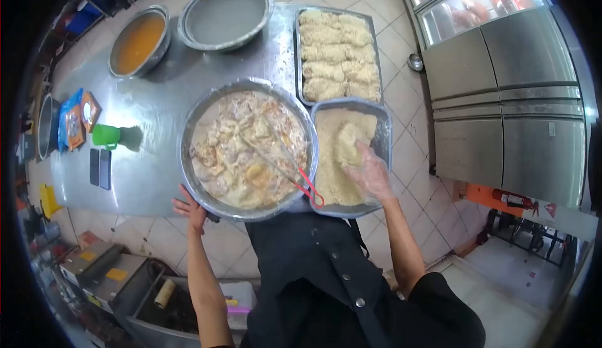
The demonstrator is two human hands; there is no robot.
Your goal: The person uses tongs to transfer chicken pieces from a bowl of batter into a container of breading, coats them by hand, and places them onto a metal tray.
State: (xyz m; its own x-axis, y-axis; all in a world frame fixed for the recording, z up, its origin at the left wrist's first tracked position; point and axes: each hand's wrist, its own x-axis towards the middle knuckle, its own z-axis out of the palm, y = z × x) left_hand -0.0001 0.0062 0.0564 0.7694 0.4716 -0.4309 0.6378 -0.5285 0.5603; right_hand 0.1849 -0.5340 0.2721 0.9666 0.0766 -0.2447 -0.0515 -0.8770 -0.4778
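Observation:
My right hand (371, 175), in a clear plastic glove, has its fingers on a crumb-coated chicken piece (347, 139). The piece lies in a grey tub (387, 125) holding pale breadcrumbs (332, 182). Left of the tub stands a wide metal basin (186, 150), full of raw chicken pieces in wet batter (241, 153). Tongs with red handles (310, 188) rest in that basin, their handle end reaching over its rim toward the tub. Bare and with fingers spread, my left hand (191, 208) is at the table's near edge, beside the basin's lower left rim.
A tray (298, 53) of coated pieces in rows sits behind the tub. Two bowls stand at the back, one with orange liquid (139, 43), one with greyish contents (227, 15). A green cup (106, 136), phones (100, 168) and packets (76, 119) lie left on the metal table (150, 185).

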